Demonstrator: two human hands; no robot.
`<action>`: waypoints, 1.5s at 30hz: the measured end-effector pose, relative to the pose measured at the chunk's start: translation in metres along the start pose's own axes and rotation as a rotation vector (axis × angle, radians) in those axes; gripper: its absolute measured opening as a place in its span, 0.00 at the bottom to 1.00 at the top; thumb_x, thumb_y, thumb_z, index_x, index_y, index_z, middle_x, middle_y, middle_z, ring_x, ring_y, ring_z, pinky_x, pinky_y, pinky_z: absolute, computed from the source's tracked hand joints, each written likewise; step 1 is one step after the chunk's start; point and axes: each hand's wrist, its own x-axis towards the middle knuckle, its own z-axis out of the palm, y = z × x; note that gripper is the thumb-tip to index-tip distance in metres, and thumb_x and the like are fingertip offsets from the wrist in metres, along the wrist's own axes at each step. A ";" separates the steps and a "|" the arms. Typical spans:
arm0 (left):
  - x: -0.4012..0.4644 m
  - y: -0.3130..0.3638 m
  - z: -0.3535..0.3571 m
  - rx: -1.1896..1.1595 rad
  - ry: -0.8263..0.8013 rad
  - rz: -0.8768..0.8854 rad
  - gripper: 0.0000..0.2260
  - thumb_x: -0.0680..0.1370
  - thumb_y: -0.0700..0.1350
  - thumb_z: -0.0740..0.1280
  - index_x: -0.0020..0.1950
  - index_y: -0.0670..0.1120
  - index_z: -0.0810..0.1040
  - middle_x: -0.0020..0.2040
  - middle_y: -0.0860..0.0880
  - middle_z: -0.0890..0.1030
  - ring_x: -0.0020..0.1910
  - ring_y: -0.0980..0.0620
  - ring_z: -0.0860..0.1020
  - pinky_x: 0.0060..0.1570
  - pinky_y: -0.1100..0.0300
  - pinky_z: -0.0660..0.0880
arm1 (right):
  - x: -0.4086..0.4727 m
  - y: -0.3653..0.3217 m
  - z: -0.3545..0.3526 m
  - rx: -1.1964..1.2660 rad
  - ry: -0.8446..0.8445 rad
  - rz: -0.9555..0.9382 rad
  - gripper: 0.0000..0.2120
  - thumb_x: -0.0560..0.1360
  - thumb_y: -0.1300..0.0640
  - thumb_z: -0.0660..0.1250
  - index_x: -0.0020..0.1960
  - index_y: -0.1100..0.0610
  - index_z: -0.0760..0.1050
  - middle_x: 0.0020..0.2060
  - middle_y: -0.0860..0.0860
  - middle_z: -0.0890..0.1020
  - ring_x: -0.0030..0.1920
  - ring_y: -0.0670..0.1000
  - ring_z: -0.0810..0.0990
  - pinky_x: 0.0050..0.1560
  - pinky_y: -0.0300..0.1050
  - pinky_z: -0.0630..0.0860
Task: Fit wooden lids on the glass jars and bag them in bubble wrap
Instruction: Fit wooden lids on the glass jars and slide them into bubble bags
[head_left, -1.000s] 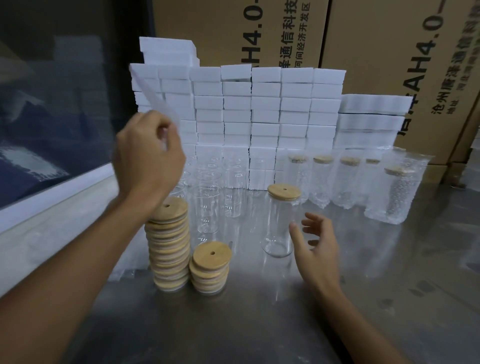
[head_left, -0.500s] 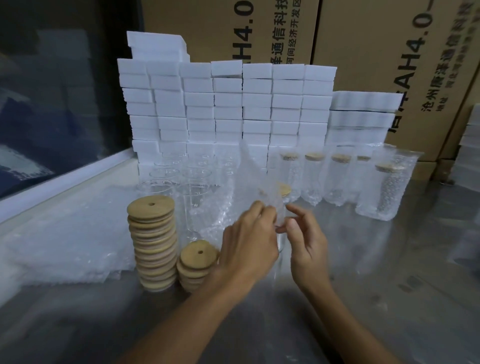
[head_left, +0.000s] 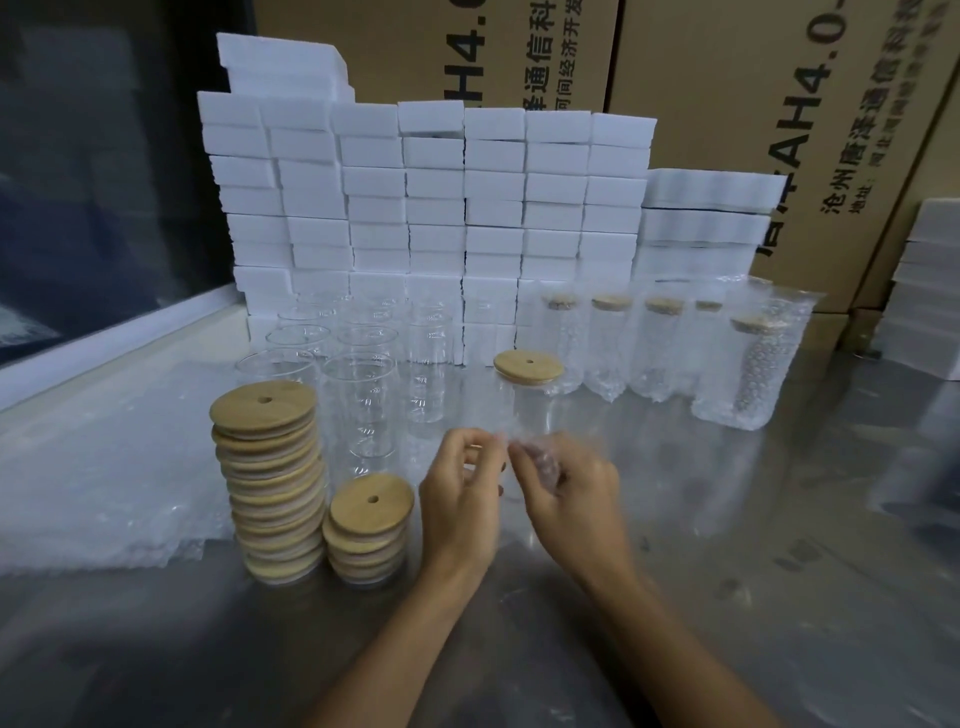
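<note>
Left hand (head_left: 460, 501): fingers curled, pinching the edge of a bubble-wrap bag (head_left: 524, 452).
Right hand (head_left: 569, 493): pinching the same bag, film bunched in its fingers.
Lidded jar (head_left: 527, 400): upright mid-surface, just behind both hands.
Lid stacks (head_left: 270, 483): two, tall and short, touching, left of the hands.
Open jars (head_left: 358, 395): clustered behind the stacks.
Bagged jars (head_left: 654, 353): row toward the surface's (head_left: 779, 571) back right.

2 hands (head_left: 460, 499) work at 6 o'clock. 2 stacks of wooden lids (head_left: 270, 478) stand at 8 o'clock, the taller too tight to count, the shorter about 6. 1 lidded bare jar (head_left: 527, 400) stands at centre. At least 5 bubble-wrapped jars (head_left: 605, 348) line up at 2 o'clock. Open jars (head_left: 358, 405) at 10 o'clock: roughly 8, edges unclear.
</note>
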 end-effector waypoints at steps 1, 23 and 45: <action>0.001 0.001 -0.002 -0.029 0.000 -0.028 0.14 0.71 0.60 0.65 0.42 0.50 0.76 0.38 0.52 0.82 0.35 0.52 0.79 0.36 0.58 0.73 | -0.001 0.000 0.001 0.001 -0.022 -0.035 0.11 0.78 0.60 0.72 0.37 0.53 0.79 0.32 0.42 0.75 0.32 0.44 0.75 0.34 0.44 0.72; -0.004 -0.005 -0.014 -0.018 0.049 0.062 0.16 0.74 0.48 0.74 0.35 0.42 0.71 0.26 0.48 0.74 0.25 0.51 0.72 0.25 0.58 0.74 | 0.000 0.015 0.006 0.270 -0.041 0.484 0.40 0.72 0.44 0.75 0.78 0.45 0.57 0.71 0.45 0.69 0.68 0.44 0.71 0.66 0.48 0.72; -0.007 -0.002 -0.013 0.253 0.062 0.222 0.13 0.69 0.29 0.69 0.36 0.48 0.73 0.31 0.55 0.77 0.31 0.58 0.75 0.29 0.65 0.70 | 0.030 -0.037 -0.043 1.329 -0.125 0.760 0.28 0.62 0.39 0.76 0.51 0.60 0.81 0.49 0.59 0.82 0.47 0.58 0.86 0.48 0.50 0.82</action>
